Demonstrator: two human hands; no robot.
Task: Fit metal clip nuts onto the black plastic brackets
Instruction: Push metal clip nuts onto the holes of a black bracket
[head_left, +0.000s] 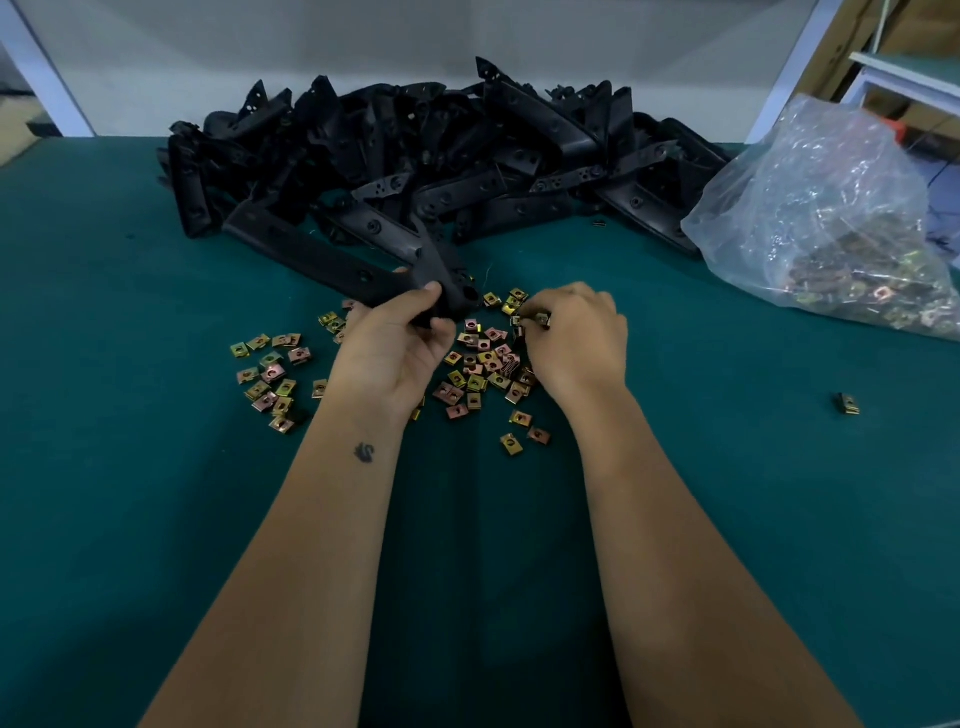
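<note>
Bracket in hand (332, 260) — one long black plastic piece, its near end gripped by the left hand (392, 345), fingers and thumb curled round it; the far end trails back and left toward the heap. Held low over the loose nuts, apparently so the fitting end sits close to the supply.

Clip nut (537, 318) — pinched at the fingertips of the right hand (574, 338), just right of the bracket's end and apart from it; not yet pushed on, by my reading.

Loose clip nuts (478, 371) — brass-coloured, scattered flat on the green tabletop (130, 467) under and between both hands, a smaller patch off to the left. One stray nut (848, 404) lies well apart on the right.

Bracket heap (441, 156) — piled along the back of the tabletop, against the wall.

Plastic bag (831, 218) — clear, slumped at the back right, more nuts inside.

Open room — broad bare green in front of the nuts and to both sides; the heap and bag close off the back, so finished pieces would likely go sideways.
</note>
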